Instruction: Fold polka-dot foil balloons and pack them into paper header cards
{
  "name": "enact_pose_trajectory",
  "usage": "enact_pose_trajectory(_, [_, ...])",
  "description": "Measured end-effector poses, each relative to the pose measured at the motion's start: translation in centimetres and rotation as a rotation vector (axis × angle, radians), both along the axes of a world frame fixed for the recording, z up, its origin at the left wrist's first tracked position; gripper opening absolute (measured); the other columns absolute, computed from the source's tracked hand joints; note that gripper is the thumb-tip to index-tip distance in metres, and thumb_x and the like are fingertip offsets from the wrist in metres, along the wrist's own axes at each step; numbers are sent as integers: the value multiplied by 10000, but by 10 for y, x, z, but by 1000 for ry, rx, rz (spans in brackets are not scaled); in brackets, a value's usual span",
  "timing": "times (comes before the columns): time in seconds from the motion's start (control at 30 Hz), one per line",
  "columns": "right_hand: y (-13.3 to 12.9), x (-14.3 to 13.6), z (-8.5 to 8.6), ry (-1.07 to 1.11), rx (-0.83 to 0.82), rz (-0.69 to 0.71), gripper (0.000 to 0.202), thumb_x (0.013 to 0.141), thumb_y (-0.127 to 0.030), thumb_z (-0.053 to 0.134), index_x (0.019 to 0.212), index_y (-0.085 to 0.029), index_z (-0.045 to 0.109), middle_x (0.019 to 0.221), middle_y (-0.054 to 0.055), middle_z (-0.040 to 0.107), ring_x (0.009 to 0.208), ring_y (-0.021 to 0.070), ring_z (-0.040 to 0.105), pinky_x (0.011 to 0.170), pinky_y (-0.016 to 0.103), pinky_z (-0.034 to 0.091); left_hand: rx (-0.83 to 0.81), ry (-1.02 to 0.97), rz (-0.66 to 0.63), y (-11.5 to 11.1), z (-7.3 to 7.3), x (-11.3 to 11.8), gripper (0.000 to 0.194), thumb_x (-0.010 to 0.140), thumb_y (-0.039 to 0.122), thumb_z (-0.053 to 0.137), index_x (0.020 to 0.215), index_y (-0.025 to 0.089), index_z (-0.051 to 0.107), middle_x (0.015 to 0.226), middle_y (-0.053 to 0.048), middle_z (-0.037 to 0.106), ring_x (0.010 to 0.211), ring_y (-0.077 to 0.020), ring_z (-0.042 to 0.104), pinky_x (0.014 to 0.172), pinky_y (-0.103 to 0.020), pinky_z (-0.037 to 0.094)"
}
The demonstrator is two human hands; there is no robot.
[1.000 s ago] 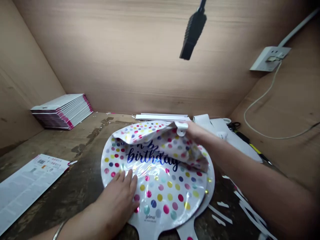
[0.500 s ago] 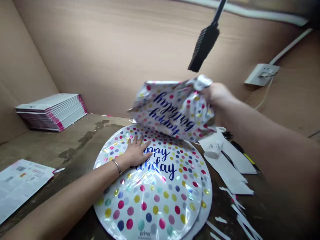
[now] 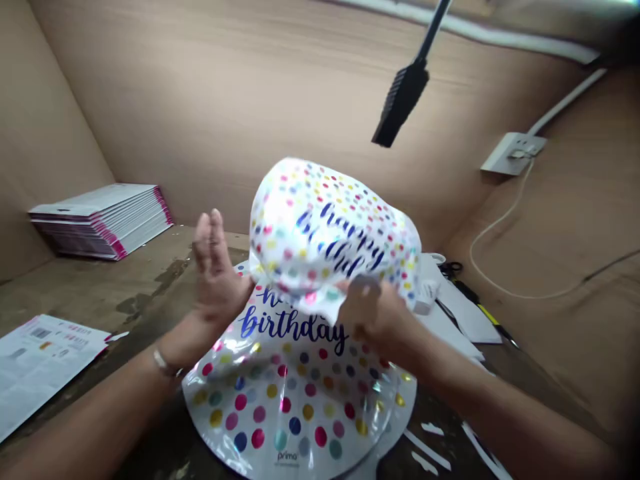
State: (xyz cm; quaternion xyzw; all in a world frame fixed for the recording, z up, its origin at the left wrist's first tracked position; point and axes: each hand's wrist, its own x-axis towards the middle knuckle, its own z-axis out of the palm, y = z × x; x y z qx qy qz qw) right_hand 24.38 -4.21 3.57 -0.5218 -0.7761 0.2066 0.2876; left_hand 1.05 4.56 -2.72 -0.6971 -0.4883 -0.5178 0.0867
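Observation:
A white foil balloon with coloured dots and "happy birthday" lettering (image 3: 330,227) is lifted and bent over above the table. My right hand (image 3: 377,307) grips its lower edge, fingers closed. My left hand (image 3: 217,273) is raised at the balloon's left side, fingers up and apart from the thumb; the thumb is near the balloon's edge. Under both lie flat round balloons of the same pattern (image 3: 295,400), stacked slightly offset, the top one showing "birthday" and "prima".
Folded white and pink cards (image 3: 105,220) are stacked at the back left, with a printed card (image 3: 50,367) nearer. White paper strips (image 3: 450,320), a yellow-black tool (image 3: 490,315) and scraps lie right. A black plug-like object (image 3: 401,100) hangs above; a socket (image 3: 514,153) is on the wall.
My left hand has risen off the flat balloons. My right hand has come down and inward, and the lifted balloon has turned and spread, its lettering now the other way up.

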Motion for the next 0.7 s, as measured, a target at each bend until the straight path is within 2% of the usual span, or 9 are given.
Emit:
enact_pose_trajectory(0.03, [-13, -6, -10, -21, -132, 56, 162, 833, -180, 505, 838, -171, 667, 800, 29, 694, 667, 137, 626, 537, 213, 455, 94, 80, -42, -11, 5, -10, 818, 794, 335, 638, 1452, 271, 156, 1526, -87, 127, 1398, -316, 99, 1129, -489, 185])
enact_pose_trajectory(0.1, [-37, -13, -22, -81, -293, 129, 149, 803, -189, 542, 856, -207, 680, 829, 15, 702, 727, 155, 642, 595, 226, 476, 137, 377, -279, -32, 4, -29, 499, 845, 191, 556, 1314, 314, 434, 1417, -36, 398, 1367, -276, 243, 1136, -489, 158])
enact_pose_trajectory(0.17, [-57, -10, -27, -121, -370, 179, 211, 792, -178, 539, 926, -241, 688, 891, 9, 710, 797, 167, 651, 674, 243, 494, 3, 635, -525, -51, -12, -45, 354, 868, 102, 458, 1136, 292, 589, 1190, -6, 616, 1259, -218, 436, 1134, -452, 190])
enact_pose_trajectory(0.2, [-66, -6, -29, -144, -381, 194, 284, 778, -160, 536, 1004, -257, 677, 977, 14, 704, 877, 179, 648, 741, 261, 499, -101, 694, -587, -58, -23, -52, 346, 861, 89, 441, 1093, 277, 615, 1107, -2, 661, 1197, -201, 501, 1125, -432, 220])
enact_pose_trajectory(0.3, [-83, 19, -46, -298, -338, 168, 574, 702, -100, 552, 1258, -238, 553, 1289, 66, 569, 1208, 252, 491, 1020, 398, 378, -390, 682, -564, -73, -55, -65, 395, 809, 106, 463, 1133, 277, 612, 1138, -17, 658, 1160, -220, 535, 1087, -446, 284])
enact_pose_trajectory(0.37, [-88, 36, -64, -418, -314, 113, 643, 688, -82, 538, 1322, -182, 494, 1376, 111, 476, 1298, 278, 387, 1095, 476, 261, -486, 671, -566, -76, -68, -69, 477, 781, 99, 468, 1194, 310, 581, 1254, -21, 592, 1223, -247, 480, 1069, -480, 299])
enact_pose_trajectory(0.5, [-90, 56, -92, -459, -291, 43, 551, 767, -102, 467, 1308, -195, 512, 1401, 102, 441, 1299, 232, 396, 1106, 448, 266, -497, 613, -510, -72, -71, -76, 567, 748, 105, 487, 1296, 247, 503, 1379, -80, 467, 1278, -268, 409, 1038, -437, 362])
enact_pose_trajectory(0.63, [-90, 67, -87, -340, -304, 145, 534, 781, -165, 521, 1306, -263, 510, 1417, 58, 428, 1311, 219, 377, 1082, 400, 322, -547, 578, -516, -68, -72, -92, 351, 791, 167, 490, 1098, 237, 645, 1183, -53, 630, 1138, -228, 550, 995, -354, 424])
enact_pose_trajectory(0.7, [-88, 75, -82, -267, -340, 163, 534, 777, -234, 575, 1305, -277, 509, 1427, 56, 414, 1308, 234, 382, 1076, 402, 328, -584, 547, -511, -68, -75, -100, 311, 813, 230, 509, 1089, 244, 654, 1171, -48, 641, 1134, -231, 557, 999, -347, 419])
